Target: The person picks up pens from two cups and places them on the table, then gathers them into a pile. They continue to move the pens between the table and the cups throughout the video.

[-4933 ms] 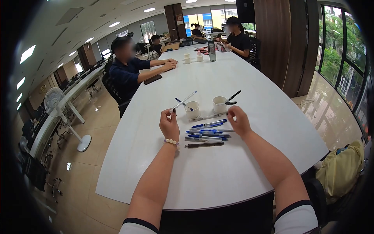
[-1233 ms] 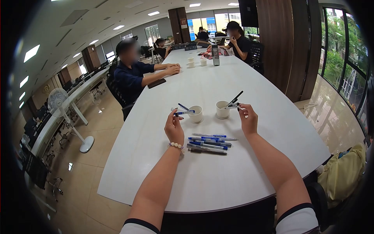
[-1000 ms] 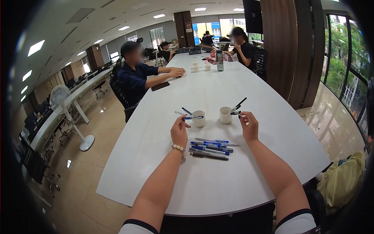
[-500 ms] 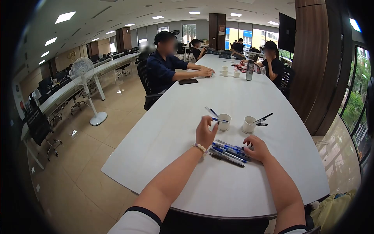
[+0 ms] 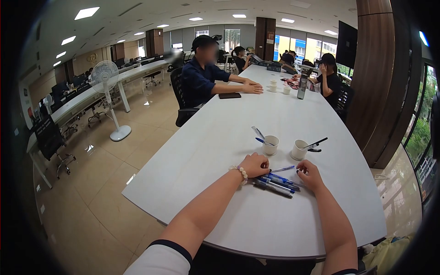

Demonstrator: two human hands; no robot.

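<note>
My left hand [image 5: 255,165] pinches the end of a clear pen with a blue tip [image 5: 283,168], at the far side of a loose pile of pens [image 5: 275,183]. The pile holds several blue, clear and black pens lying on the white table. My right hand [image 5: 310,175] rests at the pile's right side, fingers loosely curled and apart, with no pen visible in it. Beyond my left hand stands a white paper cup [image 5: 271,146] with blue pens [image 5: 258,134] leaning out leftward. Beside it, another paper cup [image 5: 299,151] has black pens [image 5: 317,143] sticking out rightward.
The long white table [image 5: 220,137] stretches away from me. A person in a dark shirt [image 5: 199,78] sits at its left side, near a dark phone [image 5: 229,96]. Farther off are a bottle [image 5: 302,87], small cups [image 5: 273,86] and another person [image 5: 328,80]. A fan [image 5: 107,91] stands left.
My left hand has come down from the left cup to the pile and now grips a pen there. My right hand has shifted only slightly. The view has turned a little left.
</note>
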